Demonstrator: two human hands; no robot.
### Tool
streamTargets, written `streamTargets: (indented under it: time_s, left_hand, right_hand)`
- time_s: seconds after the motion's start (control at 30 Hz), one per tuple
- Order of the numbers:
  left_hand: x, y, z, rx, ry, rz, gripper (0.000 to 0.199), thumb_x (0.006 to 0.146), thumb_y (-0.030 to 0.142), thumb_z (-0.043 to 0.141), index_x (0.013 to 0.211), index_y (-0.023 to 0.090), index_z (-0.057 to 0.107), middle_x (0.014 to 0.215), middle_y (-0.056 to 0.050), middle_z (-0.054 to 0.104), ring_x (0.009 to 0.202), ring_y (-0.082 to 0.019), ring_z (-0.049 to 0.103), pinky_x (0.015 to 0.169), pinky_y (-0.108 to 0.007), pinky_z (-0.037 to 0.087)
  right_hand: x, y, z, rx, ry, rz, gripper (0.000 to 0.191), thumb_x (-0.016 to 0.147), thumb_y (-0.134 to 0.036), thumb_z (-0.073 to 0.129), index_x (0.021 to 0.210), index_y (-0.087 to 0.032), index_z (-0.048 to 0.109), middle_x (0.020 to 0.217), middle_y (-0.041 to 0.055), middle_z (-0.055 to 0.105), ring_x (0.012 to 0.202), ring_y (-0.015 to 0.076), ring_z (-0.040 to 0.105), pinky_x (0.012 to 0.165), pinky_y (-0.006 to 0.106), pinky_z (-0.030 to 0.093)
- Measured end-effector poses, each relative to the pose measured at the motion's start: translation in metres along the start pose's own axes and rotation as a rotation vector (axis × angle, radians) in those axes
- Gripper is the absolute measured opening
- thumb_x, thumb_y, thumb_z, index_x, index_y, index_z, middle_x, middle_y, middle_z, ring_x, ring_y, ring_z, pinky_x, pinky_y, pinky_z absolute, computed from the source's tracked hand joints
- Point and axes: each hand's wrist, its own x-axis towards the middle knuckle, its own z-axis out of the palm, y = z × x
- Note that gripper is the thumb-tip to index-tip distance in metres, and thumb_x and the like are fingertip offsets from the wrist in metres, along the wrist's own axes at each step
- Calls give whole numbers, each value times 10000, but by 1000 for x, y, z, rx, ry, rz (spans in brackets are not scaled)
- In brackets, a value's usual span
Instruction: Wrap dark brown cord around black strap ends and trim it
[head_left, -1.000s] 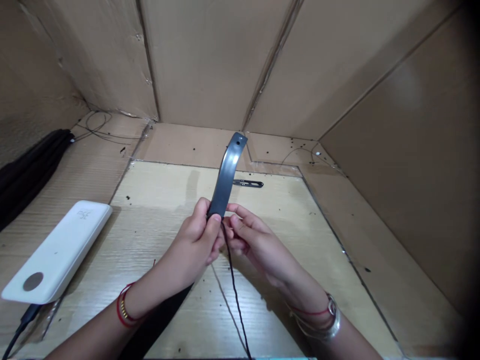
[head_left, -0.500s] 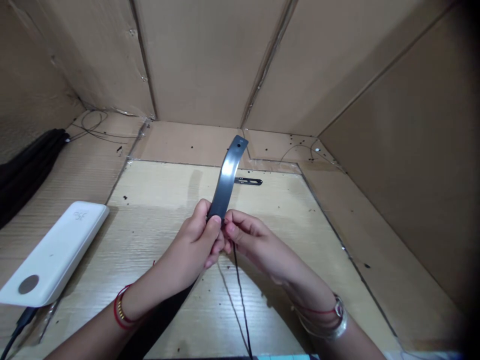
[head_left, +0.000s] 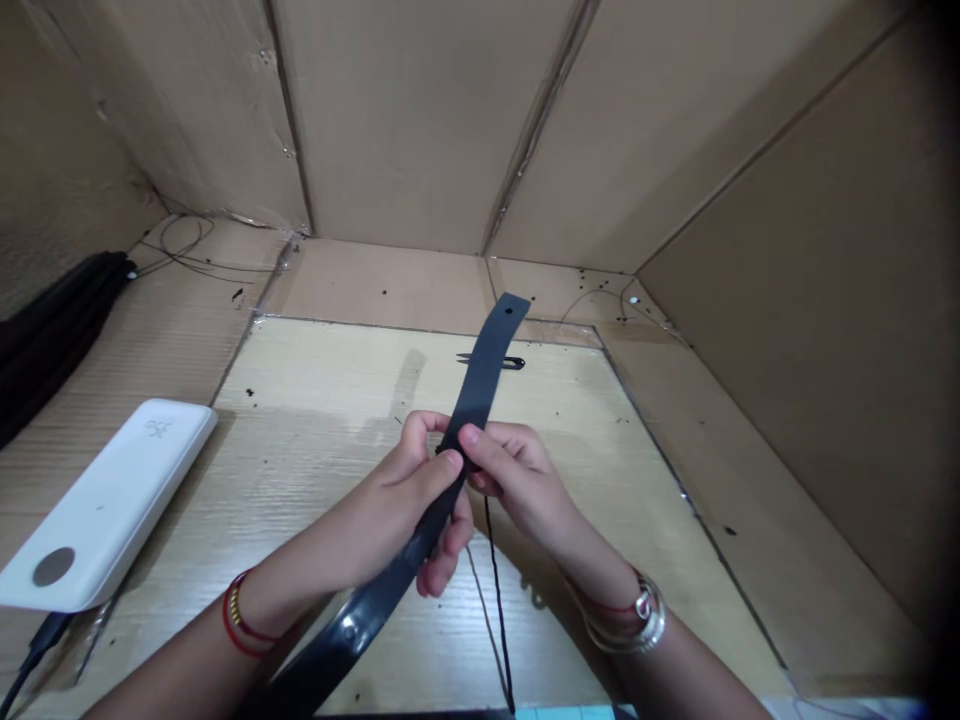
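A long, flat black strap with a round hole near its far end rises from the lower left to the middle of the view. My left hand is closed around it, thumb on top and some fingers curled beneath. Just beyond, my right hand pinches the strap with its thumb pressed on the upper face. A thin black cord hangs down below my right hand; its upper end is hidden by the fingers. Black thread snips lie on the table behind the strap, which partly covers them.
A white power bank with a plugged-in black cable is at the left. Behind it lies a bundle of black cords. Cardboard walls enclose the wooden table at the back and sides. Small dark scraps are scattered about.
The strap has swung right and flattened, and its lower length now shows over my left forearm. My right thumb has moved from the strap's edge onto its face.
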Motion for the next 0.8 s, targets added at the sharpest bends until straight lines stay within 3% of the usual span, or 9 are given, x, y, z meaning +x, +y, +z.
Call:
streamTargets:
  time_s: [0.07,0.13,0.27,0.33,0.43,0.57,0.8]
  left_hand:
    - [-2,1,0,-14,-49,-6,323,982,513,364,1151,263,248,640,72,552,417,-103,526,411,-205,433]
    - [-2,-1,0,98,3,46,387,959,518,439,1182,259,256,703,59,559,506,-108,565,499,-233,482]
    - [0,-11,1,527,375,309,401,880,405,637,1118,252,352,803,44,557,671,-106,569,599,-215,453]
    - [1,-15,2,651,460,390,295,871,371,649,984,234,414,760,52,545,632,-92,534,555,-196,404]
    - [1,-18,2,718,485,418,215,888,349,623,849,215,459,660,60,537,561,-85,505,500,-188,363]
    - [0,-18,4,780,559,483,151,941,292,536,821,206,500,659,42,594,567,-99,554,527,-202,401]
    - [0,-21,9,1201,636,563,162,966,206,430,815,198,489,621,9,586,522,-154,541,519,-258,352]
  right_hand:
    - [-2,-2,-1,-15,13,-1,496,835,-524,658,564,-146,485,479,-54,376,440,42,313,429,196,218]
    - [-3,-2,-2,-9,9,26,471,863,-523,619,600,-148,513,477,-41,420,436,58,356,437,202,246]
    - [0,5,-7,-66,110,-4,513,854,-542,618,562,-151,461,497,-45,384,451,51,316,436,202,219]
    - [1,7,-9,-104,159,-31,535,848,-540,626,541,-154,419,509,-51,346,469,47,289,438,202,203]
    - [3,7,-10,-103,144,-53,521,870,-521,606,552,-153,421,518,-55,325,477,45,273,442,205,196]
    - [2,6,-7,-79,136,-80,532,882,-504,600,540,-159,382,508,-64,296,470,40,239,442,209,180]
    - [3,12,-4,-70,161,-51,527,876,-499,606,537,-163,385,496,-68,304,460,39,240,438,213,178]
